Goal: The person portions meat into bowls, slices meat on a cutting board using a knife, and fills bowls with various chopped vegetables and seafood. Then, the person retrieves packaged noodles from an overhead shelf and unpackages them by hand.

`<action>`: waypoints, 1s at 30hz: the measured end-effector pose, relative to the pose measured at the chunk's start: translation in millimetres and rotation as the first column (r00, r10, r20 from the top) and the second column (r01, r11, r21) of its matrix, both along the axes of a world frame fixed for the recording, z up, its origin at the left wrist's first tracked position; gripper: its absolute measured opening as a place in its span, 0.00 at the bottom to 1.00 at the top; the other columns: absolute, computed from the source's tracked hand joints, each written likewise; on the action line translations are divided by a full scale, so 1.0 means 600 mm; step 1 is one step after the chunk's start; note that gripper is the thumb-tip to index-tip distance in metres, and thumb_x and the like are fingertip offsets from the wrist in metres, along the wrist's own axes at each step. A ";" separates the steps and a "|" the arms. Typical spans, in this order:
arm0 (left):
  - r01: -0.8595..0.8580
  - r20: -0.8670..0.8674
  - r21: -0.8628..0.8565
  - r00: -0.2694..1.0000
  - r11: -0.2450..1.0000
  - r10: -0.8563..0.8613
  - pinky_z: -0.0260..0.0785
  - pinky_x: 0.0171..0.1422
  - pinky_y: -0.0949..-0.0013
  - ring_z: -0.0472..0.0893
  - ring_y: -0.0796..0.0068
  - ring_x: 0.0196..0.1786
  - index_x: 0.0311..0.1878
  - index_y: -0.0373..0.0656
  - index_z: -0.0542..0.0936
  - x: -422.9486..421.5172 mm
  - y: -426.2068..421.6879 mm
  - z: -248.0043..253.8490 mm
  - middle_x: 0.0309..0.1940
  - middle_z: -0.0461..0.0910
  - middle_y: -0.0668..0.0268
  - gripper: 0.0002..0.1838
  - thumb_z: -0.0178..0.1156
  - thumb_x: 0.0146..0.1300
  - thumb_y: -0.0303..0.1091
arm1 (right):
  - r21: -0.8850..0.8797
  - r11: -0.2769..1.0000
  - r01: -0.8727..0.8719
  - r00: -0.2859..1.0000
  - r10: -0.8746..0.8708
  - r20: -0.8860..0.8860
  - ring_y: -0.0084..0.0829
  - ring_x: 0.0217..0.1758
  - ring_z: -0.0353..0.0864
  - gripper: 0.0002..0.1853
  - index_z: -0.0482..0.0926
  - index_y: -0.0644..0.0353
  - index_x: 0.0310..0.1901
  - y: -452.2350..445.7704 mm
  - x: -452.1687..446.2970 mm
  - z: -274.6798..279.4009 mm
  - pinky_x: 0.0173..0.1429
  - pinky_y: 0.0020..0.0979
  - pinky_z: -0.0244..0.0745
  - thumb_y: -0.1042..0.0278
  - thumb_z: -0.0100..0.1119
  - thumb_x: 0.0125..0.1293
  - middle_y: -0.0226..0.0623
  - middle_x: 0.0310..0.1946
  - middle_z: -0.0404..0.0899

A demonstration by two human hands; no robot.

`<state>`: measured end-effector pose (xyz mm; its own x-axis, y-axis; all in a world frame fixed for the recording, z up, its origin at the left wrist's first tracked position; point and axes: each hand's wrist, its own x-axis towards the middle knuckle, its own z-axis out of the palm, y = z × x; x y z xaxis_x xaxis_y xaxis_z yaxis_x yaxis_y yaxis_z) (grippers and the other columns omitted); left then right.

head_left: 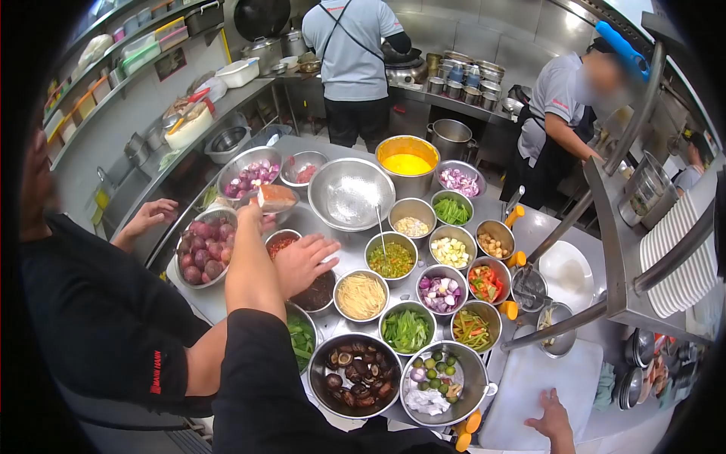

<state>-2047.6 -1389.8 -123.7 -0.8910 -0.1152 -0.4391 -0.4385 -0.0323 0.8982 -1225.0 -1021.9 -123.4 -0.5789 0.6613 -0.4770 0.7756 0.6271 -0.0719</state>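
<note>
My left hand reaches far forward from a black sleeve and is closed on an orange-pink block with a pale side; I cannot make out its kind. It is held above the table between a bowl of whole red onions and a bowl of cut red onions. My right hand has its fingers spread over the near part of a white cutting board and holds nothing. A co-worker's open hand passes beside my left forearm, over the small bowls.
Metal pots of chopped vegetables cover the table, with mushrooms and limes nearest. A large metal bowl stands behind. A shelf with stacked plates juts in at right. One co-worker stands close at left, others farther back.
</note>
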 end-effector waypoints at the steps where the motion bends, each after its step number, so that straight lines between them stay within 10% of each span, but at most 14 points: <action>1: 0.002 -0.011 -0.135 1.000 0.991 -0.004 0.81 0.32 0.54 0.85 0.60 0.30 0.60 0.36 0.71 -0.005 0.000 -0.007 0.40 0.82 0.53 0.20 0.53 0.71 0.38 | -0.004 1.000 0.005 1.000 -0.005 0.006 0.53 0.68 0.68 0.55 0.63 0.63 0.70 -0.001 -0.002 0.003 0.68 0.40 0.68 0.49 0.78 0.40 0.65 0.71 0.54; 6: -0.017 -0.044 -0.550 0.999 0.835 -0.009 0.78 0.26 0.62 0.84 0.64 0.24 0.44 0.34 0.82 -0.012 -0.019 -0.021 0.32 0.84 0.53 0.20 0.56 0.69 0.46 | -0.021 1.000 -0.007 1.000 0.007 0.003 0.54 0.72 0.63 0.56 0.62 0.62 0.71 0.001 0.003 0.006 0.71 0.41 0.65 0.45 0.77 0.42 0.65 0.71 0.54; 7: 0.238 0.126 -0.951 0.880 0.196 -0.457 0.76 0.30 0.61 0.84 0.67 0.27 0.37 0.40 0.83 -0.120 -0.080 -0.079 0.29 0.84 0.61 0.12 0.59 0.62 0.40 | -0.014 1.000 -0.019 1.000 0.019 0.002 0.54 0.73 0.61 0.56 0.61 0.62 0.71 0.003 0.007 -0.004 0.72 0.43 0.64 0.43 0.76 0.43 0.64 0.72 0.54; 8: -0.104 0.309 -0.822 0.745 -0.560 -0.592 0.74 0.35 0.60 0.83 0.71 0.30 0.30 0.47 0.85 -0.200 -0.125 -0.113 0.25 0.83 0.69 0.04 0.62 0.55 0.33 | 0.004 0.995 -0.100 0.995 0.100 -0.024 0.53 0.74 0.59 0.55 0.60 0.62 0.71 0.007 0.015 -0.027 0.73 0.43 0.62 0.43 0.76 0.44 0.61 0.72 0.55; 9: -0.073 0.285 -0.874 0.723 -0.481 -0.629 0.78 0.44 0.59 0.87 0.62 0.42 0.39 0.44 0.87 -0.111 -0.084 0.001 0.40 0.87 0.60 0.12 0.60 0.59 0.39 | 0.028 0.990 -0.140 0.989 0.141 -0.042 0.52 0.76 0.57 0.55 0.59 0.62 0.72 0.019 0.033 -0.044 0.74 0.43 0.60 0.44 0.75 0.46 0.58 0.72 0.56; 10: 0.055 0.064 -0.998 0.703 -0.036 -0.709 0.76 0.41 0.59 0.84 0.65 0.39 0.41 0.43 0.85 -0.113 -0.083 0.041 0.36 0.84 0.59 0.13 0.59 0.61 0.40 | 0.021 0.988 -0.152 0.986 0.153 -0.060 0.51 0.76 0.55 0.53 0.59 0.62 0.72 0.013 0.021 -0.031 0.75 0.43 0.58 0.45 0.74 0.48 0.56 0.71 0.58; 11: 0.243 -0.279 -0.768 0.706 0.592 -0.652 0.75 0.39 0.58 0.82 0.67 0.35 0.42 0.42 0.82 -0.108 -0.077 0.085 0.33 0.81 0.59 0.13 0.58 0.64 0.41 | 0.049 0.985 -0.168 0.977 0.173 -0.122 0.52 0.76 0.55 0.51 0.60 0.63 0.71 0.012 0.034 -0.042 0.75 0.43 0.58 0.46 0.73 0.49 0.57 0.71 0.59; 13: 0.340 -0.558 -0.111 0.756 0.934 -0.341 0.74 0.48 0.61 0.80 0.69 0.45 0.59 0.41 0.73 -0.085 -0.049 0.171 0.42 0.80 0.58 0.22 0.57 0.68 0.45 | 0.025 0.996 -0.083 0.996 0.084 -0.016 0.51 0.74 0.60 0.49 0.60 0.60 0.71 -0.002 0.013 -0.014 0.71 0.44 0.65 0.44 0.71 0.51 0.58 0.72 0.55; 15: 0.441 -0.572 -0.051 0.723 0.896 -0.388 0.71 0.57 0.69 0.78 0.74 0.49 0.70 0.46 0.66 0.138 0.020 0.307 0.55 0.78 0.61 0.31 0.55 0.70 0.52 | -0.016 0.997 -0.073 0.997 0.072 -0.036 0.52 0.70 0.66 0.46 0.62 0.58 0.70 -0.008 0.017 0.017 0.68 0.46 0.67 0.47 0.70 0.53 0.57 0.72 0.56; 18: 0.568 -0.605 -0.481 0.336 0.668 -0.722 0.67 0.29 0.82 0.75 0.83 0.28 0.66 0.42 0.70 0.457 0.091 0.418 0.48 0.80 0.63 0.27 0.54 0.71 0.49 | -0.057 0.998 0.017 0.938 -0.036 -0.344 0.50 0.66 0.70 0.39 0.67 0.58 0.67 0.019 0.088 0.020 0.66 0.43 0.69 0.47 0.67 0.58 0.54 0.69 0.63; 21: 0.720 -0.607 -0.569 -0.042 0.397 -0.794 0.71 0.31 0.78 0.77 0.78 0.26 0.65 0.34 0.66 0.724 0.177 0.450 0.45 0.78 0.57 0.33 0.60 0.67 0.48 | 0.006 0.994 0.107 0.824 -0.085 -0.560 0.50 0.58 0.76 0.34 0.72 0.59 0.63 0.055 0.202 0.022 0.60 0.43 0.73 0.47 0.65 0.60 0.53 0.59 0.73; 25: 0.730 -0.427 -0.657 -0.567 -0.189 -0.704 0.77 0.37 0.72 0.85 0.72 0.31 0.61 0.32 0.71 1.036 0.356 0.472 0.45 0.83 0.56 0.24 0.63 0.63 0.30 | -0.007 0.970 0.244 0.704 -0.182 -0.686 0.50 0.48 0.80 0.30 0.75 0.57 0.60 0.053 0.403 0.051 0.51 0.44 0.75 0.46 0.63 0.62 0.50 0.46 0.79; 30: 0.624 -0.099 -0.613 -0.669 -0.484 -0.737 0.76 0.40 0.72 0.84 0.74 0.34 0.56 0.33 0.77 1.343 0.768 0.359 0.37 0.84 0.62 0.22 0.62 0.64 0.37 | -0.030 0.886 0.462 0.659 -0.366 -0.657 0.46 0.46 0.82 0.29 0.77 0.56 0.58 -0.043 0.695 -0.046 0.50 0.41 0.77 0.43 0.61 0.63 0.45 0.43 0.81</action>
